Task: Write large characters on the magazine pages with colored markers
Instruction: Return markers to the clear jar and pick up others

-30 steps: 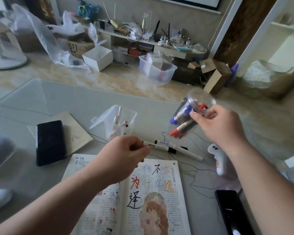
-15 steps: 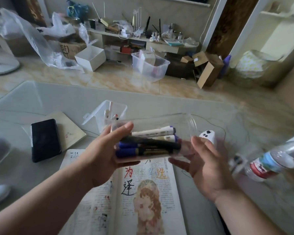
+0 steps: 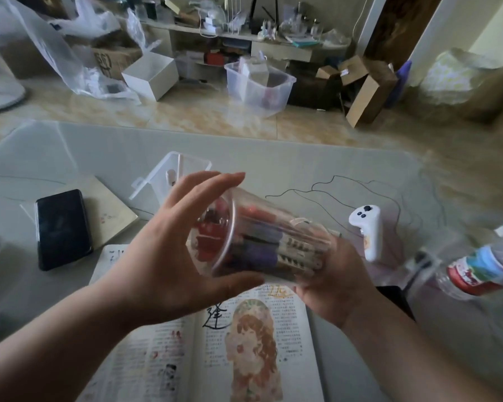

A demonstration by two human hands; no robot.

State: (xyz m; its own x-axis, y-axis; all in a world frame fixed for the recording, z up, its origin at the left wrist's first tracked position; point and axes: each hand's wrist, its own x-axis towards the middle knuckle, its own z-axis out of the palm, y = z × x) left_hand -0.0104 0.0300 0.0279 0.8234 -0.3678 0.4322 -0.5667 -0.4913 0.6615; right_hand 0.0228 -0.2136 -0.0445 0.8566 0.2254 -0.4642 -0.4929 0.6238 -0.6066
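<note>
**Head camera: marker cup tipped over the open magazine**

Head view showed the clear cup point(image 3: 273, 224) lying nearly sideways just above the magazine point(image 3: 244, 343), which lay open on the table point(image 3: 84, 146) with characters already inked. The right hand point(image 3: 340, 282) curled around the cup's base. The left hand point(image 3: 169, 256) was spread wide, fingers fairly straight, bracketing its mouth. The markers point(image 3: 262, 250) (red, purple and dark caps) crowded inside. Choosing one well probably called for a gentle tilt, so a single marker slid toward the left palm and the rest stayed put.

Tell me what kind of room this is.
Probably a cluttered living room at home: a table, a crowded low shelf by the wall, and boxes on the tiled floor.
</note>
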